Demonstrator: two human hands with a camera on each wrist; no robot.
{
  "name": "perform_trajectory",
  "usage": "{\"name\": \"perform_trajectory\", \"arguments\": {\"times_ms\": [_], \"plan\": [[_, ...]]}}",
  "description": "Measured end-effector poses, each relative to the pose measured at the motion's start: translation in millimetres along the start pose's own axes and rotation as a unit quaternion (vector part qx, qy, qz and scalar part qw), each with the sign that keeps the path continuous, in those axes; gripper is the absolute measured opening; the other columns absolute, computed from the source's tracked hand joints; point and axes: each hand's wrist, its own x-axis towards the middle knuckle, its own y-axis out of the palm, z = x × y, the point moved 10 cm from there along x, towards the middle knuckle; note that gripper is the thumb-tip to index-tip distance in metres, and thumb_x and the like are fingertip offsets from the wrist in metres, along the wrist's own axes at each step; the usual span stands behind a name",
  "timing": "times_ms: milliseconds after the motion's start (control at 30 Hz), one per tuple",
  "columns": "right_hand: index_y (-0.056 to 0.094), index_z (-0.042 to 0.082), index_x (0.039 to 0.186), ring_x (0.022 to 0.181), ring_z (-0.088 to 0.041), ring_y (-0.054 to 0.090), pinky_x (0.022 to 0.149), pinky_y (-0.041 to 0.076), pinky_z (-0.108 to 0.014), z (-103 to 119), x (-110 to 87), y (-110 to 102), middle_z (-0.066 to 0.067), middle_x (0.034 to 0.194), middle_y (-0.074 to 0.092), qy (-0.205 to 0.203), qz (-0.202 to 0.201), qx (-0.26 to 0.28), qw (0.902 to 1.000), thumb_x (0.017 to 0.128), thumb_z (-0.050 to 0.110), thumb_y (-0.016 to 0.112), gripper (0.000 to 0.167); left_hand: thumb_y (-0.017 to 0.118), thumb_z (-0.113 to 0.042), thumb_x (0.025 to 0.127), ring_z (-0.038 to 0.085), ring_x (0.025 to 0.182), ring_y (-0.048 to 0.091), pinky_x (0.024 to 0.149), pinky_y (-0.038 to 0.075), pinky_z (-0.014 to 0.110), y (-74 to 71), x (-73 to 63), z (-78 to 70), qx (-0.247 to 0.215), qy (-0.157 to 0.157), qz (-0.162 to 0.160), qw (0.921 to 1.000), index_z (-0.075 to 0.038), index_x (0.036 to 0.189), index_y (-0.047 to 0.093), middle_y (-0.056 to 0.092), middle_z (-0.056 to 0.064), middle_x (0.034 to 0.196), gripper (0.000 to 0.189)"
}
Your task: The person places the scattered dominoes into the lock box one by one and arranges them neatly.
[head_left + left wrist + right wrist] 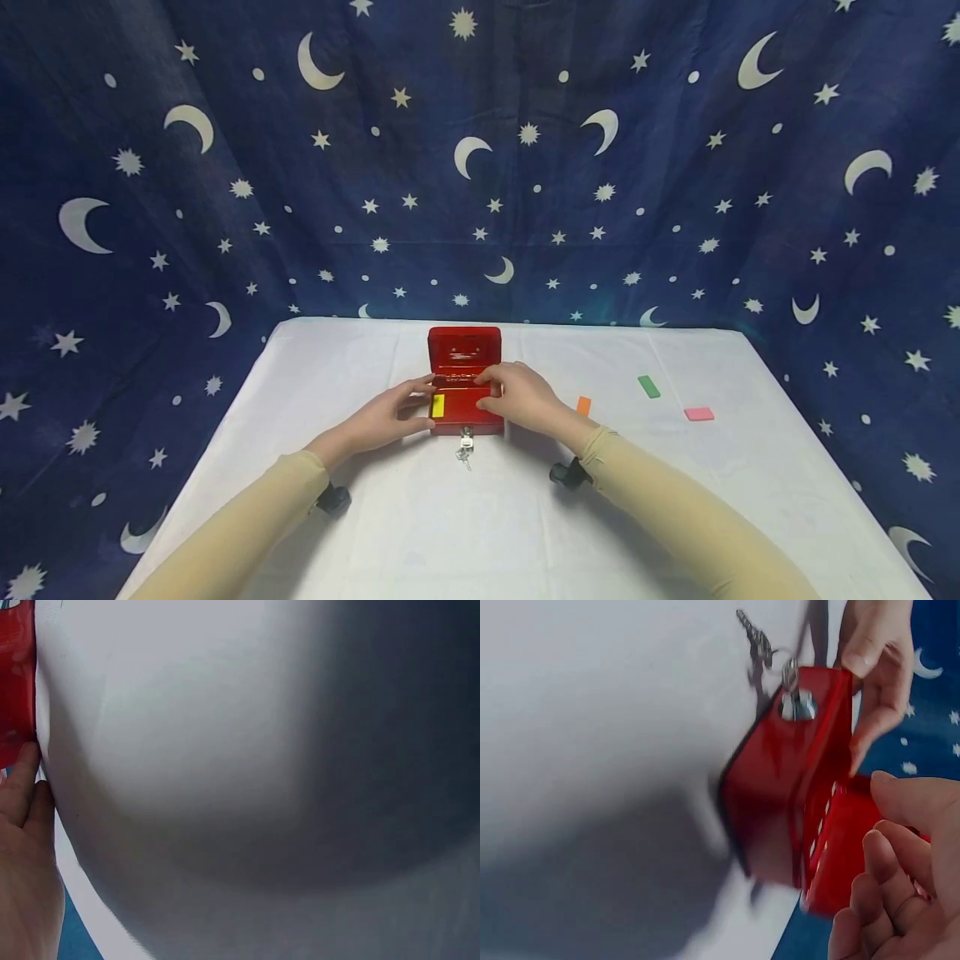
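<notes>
A red metal cash box (465, 429) stands on the table with its lid (465, 343) raised. From its front lock (467, 433) hangs a ring of keys (465, 457). A yellow rectangular piece (438, 406) shows at the box's left end. My left hand (382, 417) steadies the left side, its fingers and thumb spread along the wall; in the left wrist view straight fingertips (28, 754) touch the box. Over the right part of the box is my right hand (521, 398), thumb and fingers loosely bent, with nothing visible between them in the right wrist view.
To the right on the white cloth-covered table (450, 533) lie an orange piece (583, 406), a green piece (648, 387) and a pink piece (699, 414). The orange one is close to my right wrist. A blue star-and-moon curtain (465, 250) hangs behind.
</notes>
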Motion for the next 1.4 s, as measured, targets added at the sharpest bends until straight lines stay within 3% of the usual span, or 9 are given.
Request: {"name": "perform_trajectory", "arguments": {"times_ms": [300,667,933,1100,1400], "plan": [[0.073,0.012,0.122,0.083,-0.016,0.055,0.072,0.048,-0.034,-54,-31.7,-42,0.008,0.083,0.061,0.005,-0.048,0.0,0.9988,0.089,0.024,0.078,0.036,0.08,-0.05,0.086,0.017,0.14,0.048,0.116,0.033,0.06,-0.9,-2.9,4.6,-0.002,-0.004,0.001,1.0,-0.037,0.156,0.039,0.052,-0.008,0.151,0.083],[0.07,0.009,0.127,0.095,-0.022,0.059,0.076,0.049,-0.036,-120,-75.8,-80,0.003,0.095,0.065,0.049,-0.085,0.012,0.9951,0.091,0.028,0.078,0.042,0.08,-0.052,0.085,0.018,0.14,0.048,0.115,0.033,0.061,-0.4,-1.1,5.6,-0.001,0.003,-0.003,1.0,-0.036,0.155,0.039,0.051,-0.008,0.152,0.082],[0.069,0.008,0.128,0.099,-0.025,0.061,0.08,0.052,-0.042,-150,-89.4,-79,-0.002,0.1,0.068,0.074,-0.079,0.0,0.9941,0.092,0.028,0.078,0.042,0.079,-0.054,0.085,0.013,0.14,0.048,0.116,0.034,0.059,-0.4,-0.9,6.4,0.0,0.0,-0.005,1.0,-0.039,0.153,0.041,0.051,-0.013,0.151,0.079],[0.067,0.006,0.128,0.1,-0.026,0.061,0.084,0.053,-0.046,-157,-92.0,-74,-0.005,0.104,0.067,0.084,-0.069,0.014,0.9939,0.09,0.027,0.08,0.045,0.079,-0.051,0.087,0.015,0.139,0.049,0.117,0.032,0.059,-0.6,-0.6,3.0,-0.002,0.014,-0.003,0.9999,-0.037,0.151,0.043,0.049,-0.012,0.152,0.075],[0.066,0.009,0.132,0.107,-0.03,0.062,0.092,0.053,-0.05,-174,-92.7,-56,-0.011,0.115,0.069,0.117,-0.047,0.03,0.9915,0.085,0.033,0.085,0.056,0.079,-0.05,0.087,0.017,0.14,0.049,0.116,0.033,0.061,0.9,-3.2,3.7,-0.004,0.009,-0.003,0.9999,-0.039,0.157,0.035,0.054,-0.009,0.149,0.084]]}}
